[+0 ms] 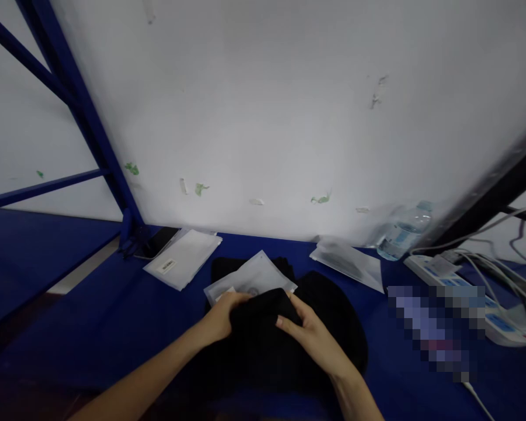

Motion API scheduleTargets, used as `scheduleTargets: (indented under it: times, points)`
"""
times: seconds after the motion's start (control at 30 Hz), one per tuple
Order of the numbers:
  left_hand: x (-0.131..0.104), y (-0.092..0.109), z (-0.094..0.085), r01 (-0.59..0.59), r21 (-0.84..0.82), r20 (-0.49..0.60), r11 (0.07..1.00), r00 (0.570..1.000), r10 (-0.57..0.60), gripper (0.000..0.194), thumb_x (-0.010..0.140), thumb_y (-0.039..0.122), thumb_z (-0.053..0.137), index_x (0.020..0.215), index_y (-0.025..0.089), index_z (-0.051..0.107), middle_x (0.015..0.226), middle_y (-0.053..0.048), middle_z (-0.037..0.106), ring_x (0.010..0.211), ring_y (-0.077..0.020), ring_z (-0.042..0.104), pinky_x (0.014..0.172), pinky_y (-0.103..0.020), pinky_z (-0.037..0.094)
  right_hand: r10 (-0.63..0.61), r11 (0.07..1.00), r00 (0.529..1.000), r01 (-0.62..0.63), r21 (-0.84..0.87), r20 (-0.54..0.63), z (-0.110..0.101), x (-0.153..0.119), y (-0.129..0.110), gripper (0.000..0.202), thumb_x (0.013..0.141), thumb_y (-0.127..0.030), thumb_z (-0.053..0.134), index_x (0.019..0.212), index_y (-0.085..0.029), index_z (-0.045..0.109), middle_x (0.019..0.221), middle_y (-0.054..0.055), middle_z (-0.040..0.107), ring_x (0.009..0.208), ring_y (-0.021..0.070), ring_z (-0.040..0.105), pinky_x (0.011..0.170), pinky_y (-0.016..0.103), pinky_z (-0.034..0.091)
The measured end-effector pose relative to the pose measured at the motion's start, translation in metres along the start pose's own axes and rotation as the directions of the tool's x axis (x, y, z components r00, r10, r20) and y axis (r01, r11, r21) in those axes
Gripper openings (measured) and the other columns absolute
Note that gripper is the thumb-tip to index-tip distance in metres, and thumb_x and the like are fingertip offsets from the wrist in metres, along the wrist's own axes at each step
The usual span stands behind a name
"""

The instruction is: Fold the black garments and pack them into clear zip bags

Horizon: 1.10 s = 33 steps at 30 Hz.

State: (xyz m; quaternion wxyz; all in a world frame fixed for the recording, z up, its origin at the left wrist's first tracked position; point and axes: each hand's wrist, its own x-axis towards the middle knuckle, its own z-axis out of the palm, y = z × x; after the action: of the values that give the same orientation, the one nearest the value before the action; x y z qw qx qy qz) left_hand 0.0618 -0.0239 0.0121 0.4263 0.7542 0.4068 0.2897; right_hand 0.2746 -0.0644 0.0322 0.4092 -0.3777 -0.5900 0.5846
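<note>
A black cloth item (263,327), its exact kind unclear, is held up between my two hands near the front of the blue table (114,316). My left hand (225,316) grips its left side, the fingertips hidden behind the fabric. On the other side my right hand (302,321) pinches the edge, thumb on the near face. Just beyond the fabric lies a frosted plastic bag (258,273), partly covered by it. More black cloth (333,316) spreads to the right and beneath the bag.
Frosted packets, one with a barcode label (167,266), lie at the back left by a dark phone (160,241). Another frosted bag (348,263) is at the back right, near a water bottle (405,231). A power strip (499,324) with cables lies right. Blue frame bars (83,111) rise left.
</note>
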Motion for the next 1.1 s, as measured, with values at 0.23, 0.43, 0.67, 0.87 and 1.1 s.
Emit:
scheduleTargets:
  times: [0.23, 0.43, 0.67, 0.87, 1.1]
  points:
    - [0.004, -0.008, 0.000, 0.034, 0.028, -0.131, 0.999, 0.991, -0.030, 0.013, 0.081, 0.018, 0.052, 0.074, 0.017, 0.063, 0.068, 0.000, 0.064, 0.066, -0.0167, 0.058, 0.061, -0.026, 0.042, -0.074, 0.982, 0.994, 0.059, -0.178, -0.080, 0.005, 0.010, 0.019, 0.036, 0.089, -0.035, 0.055, 0.123, -0.023, 0.060, 0.109, 0.004, 0.068, 0.101, 0.0222, 0.062, 0.091, 0.034, 0.047]
    - [-0.007, 0.000, 0.005, 0.016, 0.137, -0.327, 0.990, 0.945, 0.030, 0.017, 0.090, 0.028, 0.049, 0.077, 0.021, 0.057, 0.072, 0.002, 0.059, 0.068, -0.0156, 0.056, 0.064, -0.027, 0.044, -0.071, 0.895, 0.991, 0.012, -0.446, -0.118, 0.014, 0.017, 0.013, 0.035, 0.082, -0.018, 0.052, 0.113, -0.022, 0.067, 0.102, 0.003, 0.072, 0.097, 0.0229, 0.066, 0.085, 0.032, 0.048]
    - [-0.025, 0.010, 0.009, -0.254, 0.666, -0.191, 0.701, 0.851, 0.490, 0.020, 0.098, 0.014, 0.038, 0.093, 0.019, 0.057, 0.083, -0.003, 0.062, 0.079, -0.0172, 0.060, 0.076, -0.030, 0.048, 0.010, 0.645, 0.935, -0.276, -0.712, -0.354, 0.027, 0.033, 0.007, 0.037, 0.075, -0.008, 0.053, 0.107, -0.019, 0.068, 0.105, 0.015, 0.071, 0.101, 0.0312, 0.066, 0.082, 0.036, 0.047]
    - [-0.021, 0.007, 0.010, -0.282, 0.787, -0.011, 0.549, 0.883, 0.470, 0.025, 0.099, 0.016, 0.034, 0.092, 0.018, 0.057, 0.080, -0.005, 0.060, 0.076, -0.0186, 0.061, 0.068, -0.030, 0.051, 0.101, 0.984, 0.898, -0.154, -0.091, -0.429, 0.020, 0.032, 0.019, 0.029, 0.078, -0.039, 0.062, 0.092, -0.016, 0.071, 0.095, 0.012, 0.074, 0.099, 0.0309, 0.067, 0.081, 0.037, 0.051]
    - [-0.013, 0.004, 0.012, -0.174, 0.707, -0.112, 0.686, 0.929, 0.352, 0.024, 0.100, 0.020, 0.033, 0.091, 0.019, 0.055, 0.081, -0.004, 0.061, 0.070, -0.0168, 0.063, 0.064, -0.028, 0.051, 0.247, 0.958, 0.857, -0.145, 0.249, -0.452, 0.030, 0.001, 0.026, 0.036, 0.074, -0.051, 0.066, 0.086, -0.017, 0.065, 0.088, 0.008, 0.072, 0.084, 0.0242, 0.070, 0.066, 0.030, 0.054]
